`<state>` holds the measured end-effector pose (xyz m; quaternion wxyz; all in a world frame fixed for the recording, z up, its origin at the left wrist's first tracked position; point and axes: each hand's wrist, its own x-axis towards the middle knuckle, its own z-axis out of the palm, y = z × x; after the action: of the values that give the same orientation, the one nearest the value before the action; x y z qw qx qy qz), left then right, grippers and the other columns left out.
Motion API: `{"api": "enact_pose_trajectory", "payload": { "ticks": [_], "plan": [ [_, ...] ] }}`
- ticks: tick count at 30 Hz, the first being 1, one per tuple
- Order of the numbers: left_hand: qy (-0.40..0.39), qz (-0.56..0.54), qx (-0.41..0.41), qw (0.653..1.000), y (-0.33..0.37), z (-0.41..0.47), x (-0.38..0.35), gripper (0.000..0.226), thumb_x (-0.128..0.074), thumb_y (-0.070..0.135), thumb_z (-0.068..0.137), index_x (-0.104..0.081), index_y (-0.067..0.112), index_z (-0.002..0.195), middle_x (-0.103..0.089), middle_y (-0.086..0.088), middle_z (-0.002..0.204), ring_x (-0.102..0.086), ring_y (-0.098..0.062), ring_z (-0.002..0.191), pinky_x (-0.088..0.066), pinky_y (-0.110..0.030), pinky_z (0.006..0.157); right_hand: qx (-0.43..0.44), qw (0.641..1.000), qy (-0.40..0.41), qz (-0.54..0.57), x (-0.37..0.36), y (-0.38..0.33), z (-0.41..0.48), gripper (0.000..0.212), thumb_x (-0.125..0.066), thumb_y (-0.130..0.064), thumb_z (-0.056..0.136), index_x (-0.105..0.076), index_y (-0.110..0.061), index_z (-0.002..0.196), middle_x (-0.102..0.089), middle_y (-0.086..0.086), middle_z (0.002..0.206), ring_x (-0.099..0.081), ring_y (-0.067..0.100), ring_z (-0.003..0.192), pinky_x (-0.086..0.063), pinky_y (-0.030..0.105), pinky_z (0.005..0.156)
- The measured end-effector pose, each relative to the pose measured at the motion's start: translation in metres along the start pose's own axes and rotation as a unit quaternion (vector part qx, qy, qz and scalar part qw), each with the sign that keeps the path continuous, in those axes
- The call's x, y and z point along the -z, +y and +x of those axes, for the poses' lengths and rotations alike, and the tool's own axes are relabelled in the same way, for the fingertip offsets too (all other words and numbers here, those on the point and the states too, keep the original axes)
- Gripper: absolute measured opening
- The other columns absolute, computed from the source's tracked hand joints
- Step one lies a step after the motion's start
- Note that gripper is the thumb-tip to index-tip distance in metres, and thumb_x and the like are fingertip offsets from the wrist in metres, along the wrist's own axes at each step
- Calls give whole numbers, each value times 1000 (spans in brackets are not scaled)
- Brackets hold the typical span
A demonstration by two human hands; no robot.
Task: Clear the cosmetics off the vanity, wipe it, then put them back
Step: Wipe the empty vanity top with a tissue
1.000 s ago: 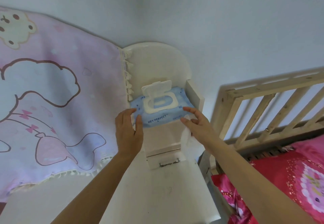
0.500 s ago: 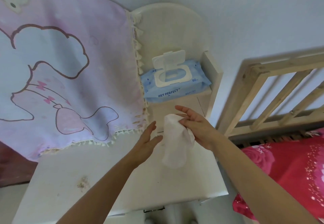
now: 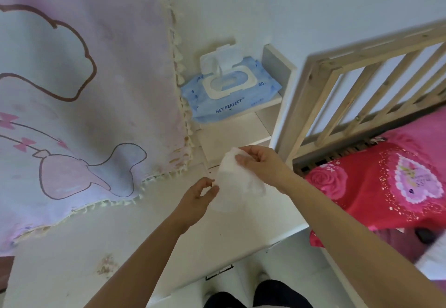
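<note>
A white wet wipe point(image 3: 235, 182) hangs above the white vanity top point(image 3: 149, 242). My right hand point(image 3: 259, 163) pinches its upper edge. My left hand point(image 3: 198, 199) grips the wipe's lower left edge with thumb and fingers. The blue wipes pack point(image 3: 229, 93) lies on the small upper shelf at the back, its white lid flipped up and a wipe tip poking out. No cosmetics show on the vanity top.
A pink cartoon cloth point(image 3: 79, 105) drapes over the left part of the vanity. A wooden bed rail point(image 3: 362, 83) and red floral bedding point(image 3: 386, 180) stand at the right. A brown stain point(image 3: 106, 264) marks the tabletop's near left. A drawer handle point(image 3: 219, 272) sits under the front edge.
My right hand pulled a wipe out of the pack and brought it down toward me over the tabletop. My left hand left the pack and took hold of the wipe's lower edge.
</note>
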<state>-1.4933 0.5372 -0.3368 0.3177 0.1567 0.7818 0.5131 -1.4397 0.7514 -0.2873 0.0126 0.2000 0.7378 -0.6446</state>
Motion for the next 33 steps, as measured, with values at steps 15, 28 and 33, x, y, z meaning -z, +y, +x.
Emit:
{"api": "enact_pose_trajectory", "payload": {
  "ticks": [15,28,33],
  "plan": [
    [-43,2,97,994,-67,17,-44,9,-66,21,91,-68,12,90,-64,-4,71,-58,-13,60,-50,-38,68,-106,965,196,-136,33,147,-14,38,-50,-48,98,-67,-18,84,-67,7,79,-62,26,74,-52,40,69],
    [146,224,8,963,-141,90,-94,12,-57,19,93,-65,21,102,-57,6,107,-54,-17,106,-41,-26,86,237,858,276,-364,23,224,-5,20,-62,-30,97,-76,-16,96,-59,3,79,-56,16,70,-47,30,56],
    [228,331,-40,915,-185,79,-81,17,-53,11,92,-62,11,107,-58,-7,120,-49,-28,111,-42,-39,91,146,890,210,-378,-8,293,-24,40,-50,-47,99,-77,-17,93,-65,4,95,-60,23,86,-48,41,72]
  ]
}}
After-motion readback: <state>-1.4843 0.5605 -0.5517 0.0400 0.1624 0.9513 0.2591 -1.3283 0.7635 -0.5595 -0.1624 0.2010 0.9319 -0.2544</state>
